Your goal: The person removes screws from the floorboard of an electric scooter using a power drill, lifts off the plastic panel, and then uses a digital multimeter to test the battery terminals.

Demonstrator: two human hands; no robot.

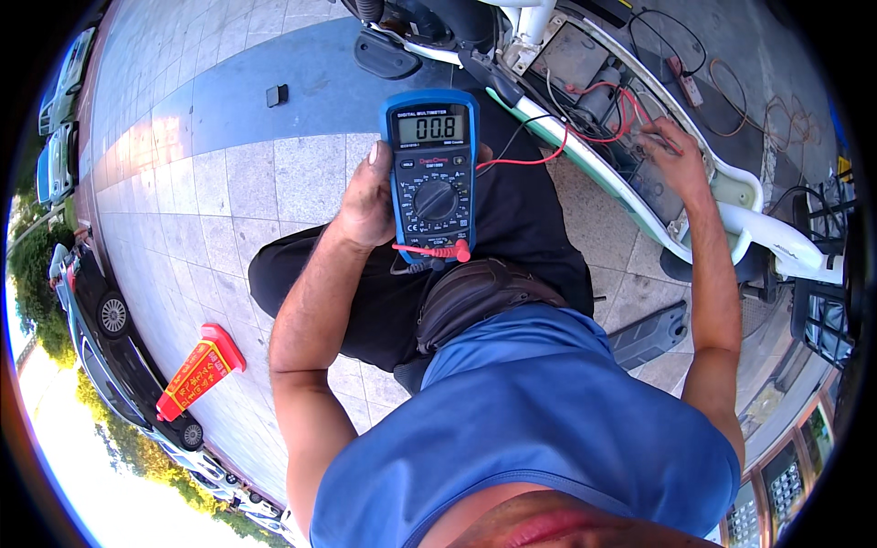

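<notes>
Outdoors on pale paving tiles [228, 196], parked cars [112, 313] and red cone [206, 368] at left, multimeter [431, 173] raised over lap [544, 215] near opened white scooter [594, 166], blue case [429, 95], dark face [409, 183], grey display [433, 128], 1 dial [436, 199], left hand [368, 199] wrapped round case, right hand [683, 161] nearly closed, pinching red probe [671, 143]

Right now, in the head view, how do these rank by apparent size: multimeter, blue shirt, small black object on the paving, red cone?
Largest to smallest:
1. Blue shirt
2. Multimeter
3. Red cone
4. Small black object

Nearness enlarges the first two.
</notes>
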